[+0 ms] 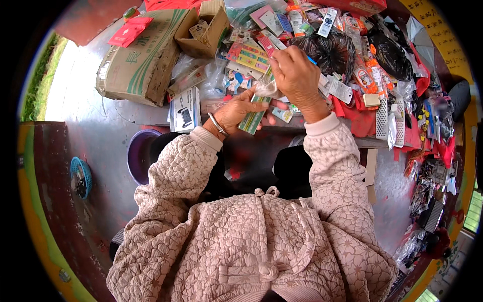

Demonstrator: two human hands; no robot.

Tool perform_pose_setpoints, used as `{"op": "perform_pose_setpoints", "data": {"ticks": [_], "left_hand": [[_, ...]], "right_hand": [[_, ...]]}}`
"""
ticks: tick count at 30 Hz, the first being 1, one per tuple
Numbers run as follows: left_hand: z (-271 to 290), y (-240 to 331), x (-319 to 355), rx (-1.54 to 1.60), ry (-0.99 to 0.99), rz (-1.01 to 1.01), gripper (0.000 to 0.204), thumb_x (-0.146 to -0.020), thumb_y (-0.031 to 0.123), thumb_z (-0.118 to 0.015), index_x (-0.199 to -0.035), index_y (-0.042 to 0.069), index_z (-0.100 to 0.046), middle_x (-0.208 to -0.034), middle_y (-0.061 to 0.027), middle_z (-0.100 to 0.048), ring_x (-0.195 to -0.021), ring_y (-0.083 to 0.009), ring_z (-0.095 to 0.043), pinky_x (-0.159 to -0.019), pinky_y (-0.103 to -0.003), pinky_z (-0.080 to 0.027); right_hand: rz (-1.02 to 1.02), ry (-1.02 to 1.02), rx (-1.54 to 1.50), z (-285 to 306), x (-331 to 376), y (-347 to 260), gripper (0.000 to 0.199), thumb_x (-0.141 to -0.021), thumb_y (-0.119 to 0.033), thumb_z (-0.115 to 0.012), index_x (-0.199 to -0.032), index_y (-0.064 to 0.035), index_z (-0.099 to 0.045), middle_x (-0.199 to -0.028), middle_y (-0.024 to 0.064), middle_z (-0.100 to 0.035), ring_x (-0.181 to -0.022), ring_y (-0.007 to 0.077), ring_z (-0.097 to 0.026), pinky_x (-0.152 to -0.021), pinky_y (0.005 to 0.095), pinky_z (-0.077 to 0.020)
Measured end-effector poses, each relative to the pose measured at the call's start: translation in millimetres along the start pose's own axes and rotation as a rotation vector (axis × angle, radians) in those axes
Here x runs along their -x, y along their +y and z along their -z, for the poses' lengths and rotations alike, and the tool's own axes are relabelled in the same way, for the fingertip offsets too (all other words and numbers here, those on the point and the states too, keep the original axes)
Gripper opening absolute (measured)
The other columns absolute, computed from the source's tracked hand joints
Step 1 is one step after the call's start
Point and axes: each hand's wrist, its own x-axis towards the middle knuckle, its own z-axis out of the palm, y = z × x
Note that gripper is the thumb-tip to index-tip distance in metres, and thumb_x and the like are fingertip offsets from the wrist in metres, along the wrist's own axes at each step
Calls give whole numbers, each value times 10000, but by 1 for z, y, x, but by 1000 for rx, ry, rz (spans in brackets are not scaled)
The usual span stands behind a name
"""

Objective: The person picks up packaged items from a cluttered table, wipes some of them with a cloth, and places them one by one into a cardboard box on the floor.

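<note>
Over the near edge of the crowded table, my left hand [232, 111], with a bracelet at its wrist, grips a flat green-and-white packet [251, 122] between thumb and fingers. Crumpled clear plastic [269, 89] shows at the packet's upper end. My right hand [300, 80] is closed on this plastic, its fingertips partly hidden behind the knuckles. A small blue tip [311, 60] sticks out beside the right hand; what it belongs to is hidden. Just beyond my hands lie a yellow card of small coloured items [247, 56] and a card with a blue-clothed figure [236, 81].
A large cardboard box [143, 63] with a red packet [132, 31] on it stands at the left. Beside it is a small open carton [201, 36]. Black plastic bags [332, 54] lie right of centre. On the floor are a purple basin [137, 157] and a blue basket [88, 176].
</note>
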Motion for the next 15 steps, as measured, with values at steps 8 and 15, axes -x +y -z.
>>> {"op": "perform_pose_setpoints", "data": {"ticks": [8, 15], "left_hand": [[-9, 10, 9, 9, 70, -72, 502, -841, 94, -477, -1297, 69, -268, -1069, -177, -526, -711, -198, -582, -437, -229, -456], [2, 7, 1, 67, 10, -89, 439, -867, 162, -482, -1263, 73, -314, -1030, -160, -546, -686, -177, -586, -444, -226, -470]], "right_hand": [[-840, -87, 47, 13, 23, 125, 269, -742, -328, -619, -842, -80, -641, -790, 159, -622, -735, 292, -609, -612, 373, -467], [-848, -423, -1010, 23, -7, 42, 332, -712, -329, -690, -831, -24, -634, -769, 88, -629, -738, 148, -594, -689, 271, -447]]}}
